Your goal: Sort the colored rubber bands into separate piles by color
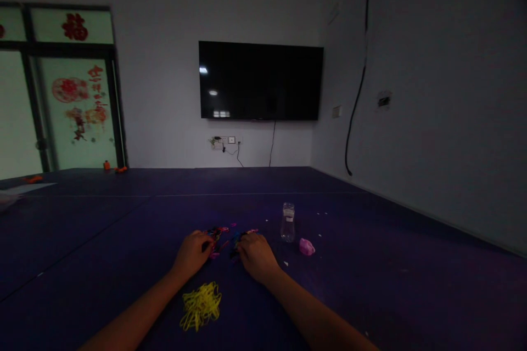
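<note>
Both my hands rest on a dark purple table (123, 241), palms down, at a scatter of small coloured rubber bands (224, 233). My left hand (192, 254) has its fingers curled into the left side of the scatter. My right hand (256, 255) has its fingers curled onto the right side. What the fingertips pinch is too small and dark to make out. A separate heap of yellow rubber bands (201, 305) lies between my forearms, nearer to me.
A small clear bottle (288, 222) stands right of my right hand, with a pink lid-like object (307, 247) beside it. A black screen (260, 81) hangs on the far wall. A window with red decorations (74, 93) is at the left. A white wall (432, 120) borders the table's right edge.
</note>
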The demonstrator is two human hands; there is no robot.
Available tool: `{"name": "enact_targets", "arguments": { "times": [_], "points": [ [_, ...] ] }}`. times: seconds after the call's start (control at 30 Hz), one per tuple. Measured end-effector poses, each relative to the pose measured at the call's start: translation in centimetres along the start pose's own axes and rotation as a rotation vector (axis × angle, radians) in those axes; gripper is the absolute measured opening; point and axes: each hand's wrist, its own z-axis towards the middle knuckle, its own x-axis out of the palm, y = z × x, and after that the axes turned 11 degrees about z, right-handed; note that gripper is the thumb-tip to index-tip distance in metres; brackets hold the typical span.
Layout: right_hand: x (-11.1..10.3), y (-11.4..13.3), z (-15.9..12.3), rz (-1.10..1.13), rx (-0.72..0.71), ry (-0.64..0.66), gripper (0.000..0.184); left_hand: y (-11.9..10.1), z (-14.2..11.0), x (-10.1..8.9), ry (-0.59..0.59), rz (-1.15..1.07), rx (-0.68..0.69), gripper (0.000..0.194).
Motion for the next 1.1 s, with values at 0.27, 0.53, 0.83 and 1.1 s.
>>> {"name": "enact_targets", "arguments": {
  "times": [0.27, 0.53, 0.83, 1.1],
  "points": [
    [-0.1, 0.1, -0.1, 0.008, 0.006, -0.004, 0.027, 0.4, 0.0, 0.6, 0.025, -0.019, 0.043, 0.018],
    [-0.5, 0.4, -0.1, 0.005, 0.010, 0.010, 0.029, 0.6, 0.1, 0.8, -0.017, -0.078, 0.099, 0.020],
    [-0.4, 0.5, -0.1, 0.009, 0.006, -0.002, 0.027, 0.9, 0.2, 1.6, 0.004, -0.223, 0.145, 0.033],
    [-0.3, 0.3, 0.0, -0.007, 0.010, 0.009, 0.026, 1.1, 0.3, 2.5, 0.112, -0.199, 0.207, 0.036]
  ]
}}
